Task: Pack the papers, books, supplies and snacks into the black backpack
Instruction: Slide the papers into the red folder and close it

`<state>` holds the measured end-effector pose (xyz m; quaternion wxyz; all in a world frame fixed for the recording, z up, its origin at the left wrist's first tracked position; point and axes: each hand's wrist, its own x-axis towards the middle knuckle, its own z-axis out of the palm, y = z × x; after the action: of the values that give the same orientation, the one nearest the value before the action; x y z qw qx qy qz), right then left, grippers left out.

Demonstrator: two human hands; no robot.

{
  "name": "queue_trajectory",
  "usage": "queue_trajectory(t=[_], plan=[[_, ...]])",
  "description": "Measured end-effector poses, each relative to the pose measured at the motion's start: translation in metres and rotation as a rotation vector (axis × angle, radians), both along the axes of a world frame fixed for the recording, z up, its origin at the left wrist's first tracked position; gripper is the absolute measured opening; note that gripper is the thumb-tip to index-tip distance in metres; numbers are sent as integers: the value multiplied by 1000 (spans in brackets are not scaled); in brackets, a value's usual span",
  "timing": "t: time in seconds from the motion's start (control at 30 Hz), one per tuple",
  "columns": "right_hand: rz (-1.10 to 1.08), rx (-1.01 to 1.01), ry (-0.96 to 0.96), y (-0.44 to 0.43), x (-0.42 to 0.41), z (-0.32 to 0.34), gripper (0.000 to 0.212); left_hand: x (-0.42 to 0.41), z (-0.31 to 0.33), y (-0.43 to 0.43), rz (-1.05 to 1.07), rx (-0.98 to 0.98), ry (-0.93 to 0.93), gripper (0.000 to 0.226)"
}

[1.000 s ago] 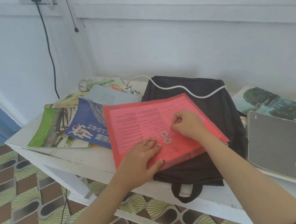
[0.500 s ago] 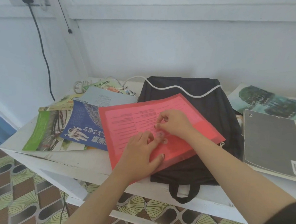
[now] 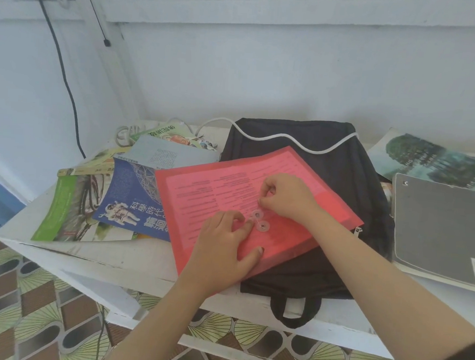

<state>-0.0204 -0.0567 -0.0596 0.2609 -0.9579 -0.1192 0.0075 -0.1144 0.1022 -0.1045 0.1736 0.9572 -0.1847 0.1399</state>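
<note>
Red plastic envelope, translucent, flat and rectangular, printed sheet showing through. We see two small round clear discs on its flap, one just below the other. It lies tilted, its right part on top of the black backpack and its left corner over the books. The backpack is soft matte fabric, lying flat on the white table, its loop handle hanging over the near edge and a white cord curving across its top.

Left hand: palm down, pressing on the envelope, thumb spread flat, fingers bent with tips right at the discs. Right hand: fingers curled, tips pinched together on the envelope at the upper disc; what thin thing they pinch we cannot tell.

Left of the envelope we note a glossy blue astronaut book, a green magazine and a grey booklet. To the right is a grey notebook.
</note>
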Motion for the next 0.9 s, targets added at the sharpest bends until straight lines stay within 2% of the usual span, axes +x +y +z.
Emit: queue_trajectory(t=[0.43, 0.5, 0.67, 0.8, 0.9], plan=[[7, -41, -75, -29, -40, -4, 8, 1, 2, 3, -35, 30, 33, 67], [71, -97, -135, -33, -49, -7, 10, -1, 1, 2, -22, 32, 30, 65], [159, -324, -463, -35, -72, -16, 11, -8, -4, 2, -4, 14, 28, 59], [255, -425, -526, -27, -84, -15, 26, -12, -3, 3, -4, 15, 35, 57], [329, -454, -520, -18, -89, -17, 27, -13, -3, 3, 6, 18, 44, 57]])
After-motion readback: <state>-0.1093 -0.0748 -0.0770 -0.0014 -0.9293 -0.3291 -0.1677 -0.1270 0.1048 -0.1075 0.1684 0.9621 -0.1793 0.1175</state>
